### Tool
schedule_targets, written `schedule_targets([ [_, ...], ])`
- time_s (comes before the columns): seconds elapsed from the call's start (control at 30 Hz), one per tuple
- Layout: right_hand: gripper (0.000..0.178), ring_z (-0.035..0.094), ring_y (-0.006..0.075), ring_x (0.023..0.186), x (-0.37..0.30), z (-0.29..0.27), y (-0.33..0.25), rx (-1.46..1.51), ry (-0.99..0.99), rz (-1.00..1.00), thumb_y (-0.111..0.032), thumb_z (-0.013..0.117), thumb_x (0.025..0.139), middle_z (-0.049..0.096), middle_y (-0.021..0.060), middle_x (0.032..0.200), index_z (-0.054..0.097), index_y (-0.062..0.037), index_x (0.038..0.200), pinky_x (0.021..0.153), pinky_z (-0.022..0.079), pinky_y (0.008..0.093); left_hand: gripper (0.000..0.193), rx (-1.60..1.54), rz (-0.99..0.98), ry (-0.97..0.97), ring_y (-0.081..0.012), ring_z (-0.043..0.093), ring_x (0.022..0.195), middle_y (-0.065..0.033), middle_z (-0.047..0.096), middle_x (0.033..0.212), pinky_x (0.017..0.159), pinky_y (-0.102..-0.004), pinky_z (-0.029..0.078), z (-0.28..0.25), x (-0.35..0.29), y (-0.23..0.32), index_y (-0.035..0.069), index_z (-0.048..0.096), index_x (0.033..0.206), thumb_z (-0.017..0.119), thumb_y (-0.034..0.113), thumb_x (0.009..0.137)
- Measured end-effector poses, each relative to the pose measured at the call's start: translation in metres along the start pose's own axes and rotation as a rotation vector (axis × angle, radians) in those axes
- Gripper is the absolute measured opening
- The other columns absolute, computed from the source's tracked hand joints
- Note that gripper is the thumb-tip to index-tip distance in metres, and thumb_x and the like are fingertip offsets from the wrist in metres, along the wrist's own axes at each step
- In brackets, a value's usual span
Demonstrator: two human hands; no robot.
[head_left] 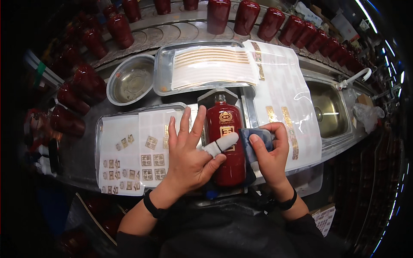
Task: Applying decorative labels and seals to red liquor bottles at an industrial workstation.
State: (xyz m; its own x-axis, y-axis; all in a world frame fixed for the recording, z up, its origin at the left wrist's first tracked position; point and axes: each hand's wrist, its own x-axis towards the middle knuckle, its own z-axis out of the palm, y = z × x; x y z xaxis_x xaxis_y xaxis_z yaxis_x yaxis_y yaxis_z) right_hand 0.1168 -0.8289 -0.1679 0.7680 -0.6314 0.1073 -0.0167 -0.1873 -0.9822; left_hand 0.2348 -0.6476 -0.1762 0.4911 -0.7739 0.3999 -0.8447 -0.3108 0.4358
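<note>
A dark red glass bottle [228, 170] with gold decals down its front lies on its back in front of me, its threaded neck pointing away. My left hand [188, 165] is over its left side, fingers spread and holding nothing. A white cloth finger cover [221, 145] with a dark band wraps the index finger, which crosses the gold decals; whether it touches the glass I cannot tell. My right hand [275, 155] pinches a dark blue, cloth-like pad [246, 144] between thumb and fingers against the bottle's right side. The pad's lower part is partly hidden.
Left, a metal tray [99, 142] carries sheets of gold decals. Beyond are a steel bowl [131, 81] and a tray [163, 77] of gold-striped strips. Right, a long decal sheet [279, 86] lies beside a sink [329, 109]. Red bottles [272, 23] line a curved conveyor [172, 34].
</note>
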Motion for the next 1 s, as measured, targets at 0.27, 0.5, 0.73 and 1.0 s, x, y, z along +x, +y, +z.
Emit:
schedule_targets([
  [0.27,0.025,0.055,0.0071,0.079,-0.005,0.0,-0.015,-0.05,-0.004,-0.074,-0.005,0.07,0.085,0.057,0.0021,0.091,0.053,-0.002,0.103,0.07,0.047,0.022,0.03,-0.085,-0.047,0.11,-0.047,0.03,0.139,-0.0195,0.035,0.154,0.111,-0.0646,0.014,0.003,0.03,-0.009,0.007,0.076,0.085,0.064,0.034,0.09],
  [0.5,0.021,0.064,0.0181,0.075,0.036,0.019,-0.028,-0.237,-0.155,-0.299,-0.006,0.071,0.082,0.064,0.0101,0.087,0.06,-0.0005,0.099,0.068,0.05,0.0295,0.036,-0.236,-0.23,0.233,-0.0461,0.036,0.136,-0.0258,0.038,0.15,0.112,-0.0605,0.018,0.019,0.027,-0.015,0.001,0.071,0.091,0.055,0.033,0.096],
  [0.73,0.025,0.061,0.0265,0.08,0.067,0.012,-0.039,-0.565,-0.307,-0.734,0.0,0.069,0.071,0.065,0.0094,0.084,0.066,-0.008,0.095,0.069,0.048,0.0356,0.031,-0.614,-0.514,0.22,-0.0369,0.046,0.132,-0.0307,0.037,0.149,0.11,-0.0459,0.031,0.011,-0.013,-0.009,-0.005,0.068,0.102,0.05,0.021,0.1],
  [1.0,0.013,0.06,0.0265,0.09,0.015,0.004,-0.039,-0.401,-0.433,-0.946,-0.011,0.069,0.073,0.06,0.0041,0.083,0.068,-0.0098,0.086,0.074,0.048,0.0384,0.043,-0.89,-0.617,0.145,-0.0202,0.051,0.124,-0.0201,0.041,0.149,0.1,-0.0302,0.042,0.005,-0.017,0.013,-0.006,0.045,0.141,0.045,0.014,0.102],
])
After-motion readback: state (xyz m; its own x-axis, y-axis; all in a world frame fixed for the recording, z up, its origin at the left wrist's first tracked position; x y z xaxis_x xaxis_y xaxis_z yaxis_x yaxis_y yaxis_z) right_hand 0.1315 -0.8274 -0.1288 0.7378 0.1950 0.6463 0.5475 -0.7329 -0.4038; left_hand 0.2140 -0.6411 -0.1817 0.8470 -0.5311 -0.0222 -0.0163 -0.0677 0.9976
